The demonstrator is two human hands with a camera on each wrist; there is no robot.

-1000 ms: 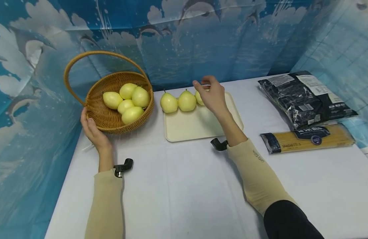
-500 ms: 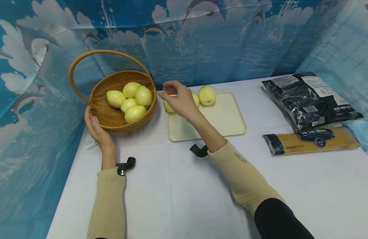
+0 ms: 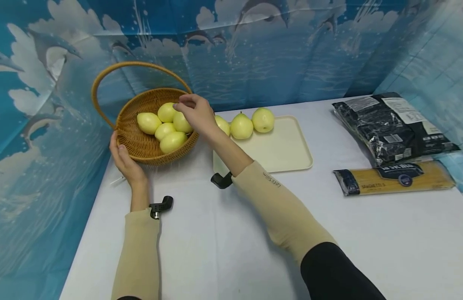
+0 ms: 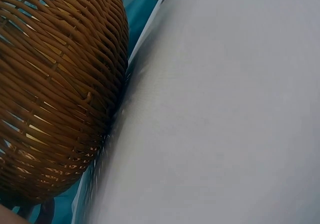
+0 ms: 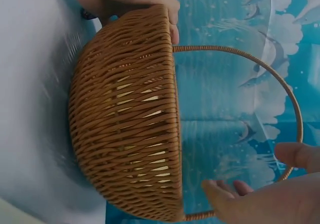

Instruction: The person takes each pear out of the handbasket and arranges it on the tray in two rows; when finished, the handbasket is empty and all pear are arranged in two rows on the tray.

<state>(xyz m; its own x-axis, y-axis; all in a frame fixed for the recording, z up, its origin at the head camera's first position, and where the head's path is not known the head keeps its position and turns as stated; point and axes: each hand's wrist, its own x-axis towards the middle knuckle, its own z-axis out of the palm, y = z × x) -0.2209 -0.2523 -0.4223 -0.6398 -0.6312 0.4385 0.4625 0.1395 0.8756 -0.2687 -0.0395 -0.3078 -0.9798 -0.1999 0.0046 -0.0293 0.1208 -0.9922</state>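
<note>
A brown wicker basket (image 3: 131, 143) with a tall hoop handle stands at the back left, tilted toward me, holding several yellow-green pears (image 3: 172, 142). My left hand (image 3: 130, 168) grips its left rim; in the right wrist view the fingers bend over that edge. My right hand (image 3: 199, 113) is above the basket's right rim, overlapping one pear, with loosely bent fingers and nothing between them. In the right wrist view its thumb and fingertips are apart, beside the handle. Right of the basket, three pears (image 3: 241, 126) line the back of a cream tray (image 3: 280, 154), one partly behind my right wrist.
On the right lie a black plastic package (image 3: 396, 129) and, in front of it, a pack of spaghetti (image 3: 394, 178). A white cloth covers the table (image 3: 216, 250). Behind hangs a blue curtain (image 3: 291, 75) printed with dolphins.
My right hand has moved left, from over the tray's pears to the basket's right rim, carrying nothing. My left hand keeps its hold on the basket. The head view has shifted slightly.
</note>
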